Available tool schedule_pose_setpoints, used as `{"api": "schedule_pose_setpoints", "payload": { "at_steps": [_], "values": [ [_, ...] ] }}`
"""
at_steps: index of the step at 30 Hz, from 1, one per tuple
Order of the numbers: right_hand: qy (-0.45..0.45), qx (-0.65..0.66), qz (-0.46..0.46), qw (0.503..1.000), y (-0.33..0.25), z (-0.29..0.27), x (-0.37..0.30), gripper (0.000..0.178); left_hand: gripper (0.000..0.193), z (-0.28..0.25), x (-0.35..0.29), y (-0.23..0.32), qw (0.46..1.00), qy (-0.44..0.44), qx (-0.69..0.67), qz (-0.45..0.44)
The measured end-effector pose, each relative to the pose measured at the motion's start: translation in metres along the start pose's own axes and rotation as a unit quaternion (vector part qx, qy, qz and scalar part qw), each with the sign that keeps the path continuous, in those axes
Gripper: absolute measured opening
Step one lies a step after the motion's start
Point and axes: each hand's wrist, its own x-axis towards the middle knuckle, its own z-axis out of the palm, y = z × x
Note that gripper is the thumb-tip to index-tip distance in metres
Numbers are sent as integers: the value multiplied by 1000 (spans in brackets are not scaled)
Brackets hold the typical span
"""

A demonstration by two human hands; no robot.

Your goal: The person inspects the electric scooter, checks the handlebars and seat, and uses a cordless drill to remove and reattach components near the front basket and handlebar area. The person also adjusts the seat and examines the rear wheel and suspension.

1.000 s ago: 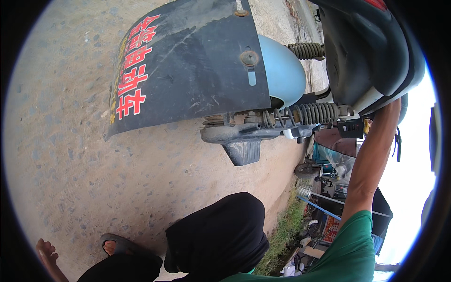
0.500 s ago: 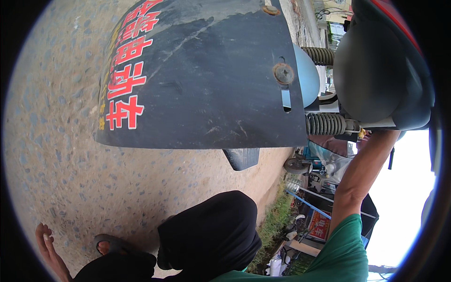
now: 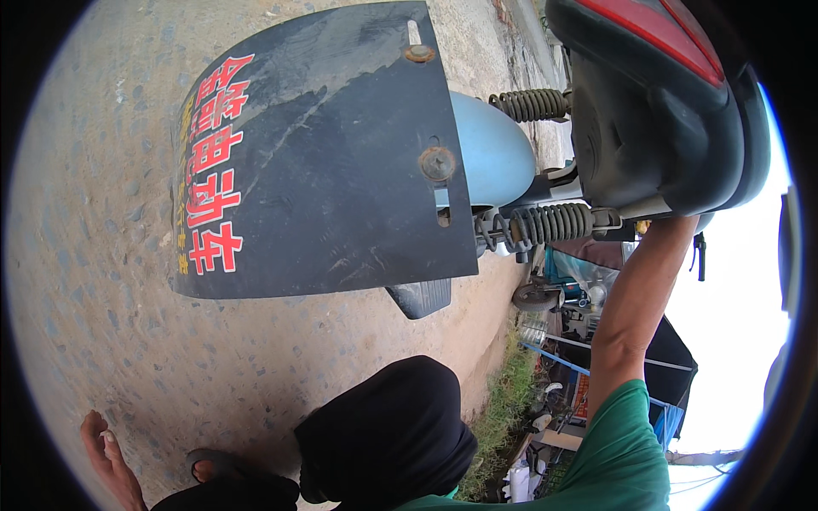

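The rear of a scooter fills the top of the head view, turned sideways. Its black mudguard flap [image 3: 341, 162] carries red lettering and rusty screws. Behind it are a pale blue rounded fender [image 3: 492, 149] and two coil-spring shock absorbers [image 3: 558, 224]. My right forearm [image 3: 652, 289], in a green sleeve, reaches up to the underside of the black tail section [image 3: 656, 128]; the right hand is hidden behind it. At the lower left, my left hand [image 3: 109, 456] hangs low over the ground, away from the scooter, fingers loosely bent and apart, with nothing visible in them.
Stony concrete ground [image 3: 111, 255] lies at left. My black-clothed knee [image 3: 383, 434] and a sandalled foot [image 3: 209, 467] are below. Grass [image 3: 494, 417], a parked vehicle's wheel [image 3: 535, 296], clutter and a dark canopy [image 3: 669, 358] stand beyond, against white sky.
The scooter has shifted left and down in the view, showing more of the red tail light, fender and springs. My left hand appears slightly further right; my right arm still reaches behind the tail.
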Motion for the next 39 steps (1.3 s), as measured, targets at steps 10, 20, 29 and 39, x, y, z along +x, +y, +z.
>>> {"api": "schedule_pose_setpoints", "payload": {
  "at_steps": [10, 20, 29, 39],
  "values": [
    [24, 14, 2, 1000, 11, -5, -10, 40, 49, 14, 1, 20, 995, -17, -81, 53],
    [20, 8, -7, 1000, 26, -3, -15, 39, 50, 10, -18, 53, 995, -6, -81, 54],
    [-7, -15, -27, 1000, 18, -10, 10, 38, 48, -15, -10, 45, 997, 19, -37, 62],
    [5, -14, 3, 1000, 25, -24, 13, 38, 49, -12, 54, 112, 976, -14, 74, 204]
  ]
}}
